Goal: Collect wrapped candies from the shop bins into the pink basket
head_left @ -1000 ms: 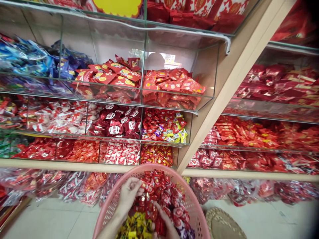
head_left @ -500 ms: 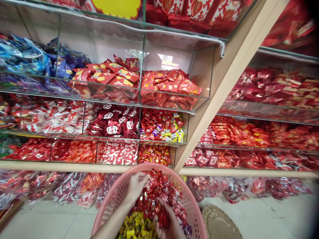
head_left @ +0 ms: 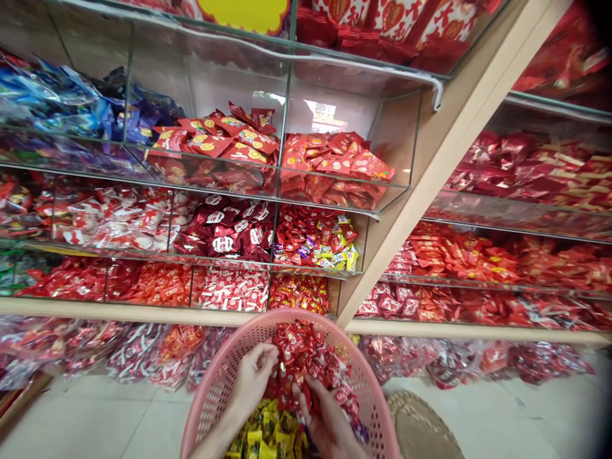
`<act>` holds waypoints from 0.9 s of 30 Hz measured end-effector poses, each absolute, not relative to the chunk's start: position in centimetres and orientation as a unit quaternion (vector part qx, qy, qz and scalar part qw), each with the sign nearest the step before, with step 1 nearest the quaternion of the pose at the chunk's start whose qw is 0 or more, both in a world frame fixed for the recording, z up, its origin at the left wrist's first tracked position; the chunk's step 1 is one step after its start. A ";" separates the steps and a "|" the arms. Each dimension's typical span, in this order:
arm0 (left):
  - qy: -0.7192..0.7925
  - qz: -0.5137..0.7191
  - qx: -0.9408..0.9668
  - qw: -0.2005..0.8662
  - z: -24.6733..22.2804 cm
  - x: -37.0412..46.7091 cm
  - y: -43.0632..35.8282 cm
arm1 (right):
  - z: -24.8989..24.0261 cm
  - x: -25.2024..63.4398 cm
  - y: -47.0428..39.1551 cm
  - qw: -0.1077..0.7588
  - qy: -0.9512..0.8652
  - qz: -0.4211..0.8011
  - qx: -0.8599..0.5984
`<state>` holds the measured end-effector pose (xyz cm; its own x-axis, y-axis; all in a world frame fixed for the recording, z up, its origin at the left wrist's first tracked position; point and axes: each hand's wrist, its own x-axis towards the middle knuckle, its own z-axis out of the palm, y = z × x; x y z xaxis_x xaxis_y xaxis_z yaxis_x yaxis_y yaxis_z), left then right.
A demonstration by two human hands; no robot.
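Observation:
A pink perforated plastic basket [head_left: 216, 377] stands below the shelves with wrapped candies in it. Red-wrapped candies [head_left: 297, 344] heap up at its back and middle, and yellow-wrapped candies [head_left: 268, 435] lie at the front. My left hand [head_left: 255, 375] is over the left side of the heap, fingers curled inward and closed; whatever they hold is hidden. Lower right, my right hand [head_left: 326, 411] reaches into the red pile, its thumb and fingers closed around red-wrapped candy. Some purple and pink-white wrappers show along the basket's right side.
Glass-fronted shelf bins [head_left: 224, 242] of packaged sweets rise in front of me, split by a slanting wooden upright [head_left: 406, 223]. Clear bags of sweets [head_left: 176, 347] sit below the bottom shelf edge. A round woven-edged stool [head_left: 421, 427] stands right of the basket on the tiled floor.
The view has shifted slightly, moving the shelves a little rightward. My left hand has drawn slightly back toward the basket's left side. My right hand's fingers have moved slightly upward among the red candies.

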<state>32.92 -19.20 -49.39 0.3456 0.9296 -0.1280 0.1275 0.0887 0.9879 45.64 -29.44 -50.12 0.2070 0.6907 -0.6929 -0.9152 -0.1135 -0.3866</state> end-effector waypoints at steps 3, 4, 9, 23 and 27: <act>0.486 0.307 0.563 0.594 -49.3 32.0 -19.5 | -50.8 44.4 -29.2 0.652 0.129 0.613 -0.426; 0.486 0.281 0.566 0.604 -49.3 31.9 -19.6 | -50.9 44.0 -29.1 0.651 0.122 0.615 -0.427; 0.425 0.152 0.613 0.648 -49.4 32.2 -20.7 | -51.1 43.0 -28.3 0.650 0.100 0.626 -0.419; 0.491 0.123 0.610 0.609 -51.7 31.4 -18.8 | -51.4 43.8 -30.0 0.593 0.085 0.676 -0.429; 0.506 0.115 0.638 0.569 -53.0 32.1 -17.9 | -51.0 44.2 -30.0 0.605 0.070 0.677 -0.413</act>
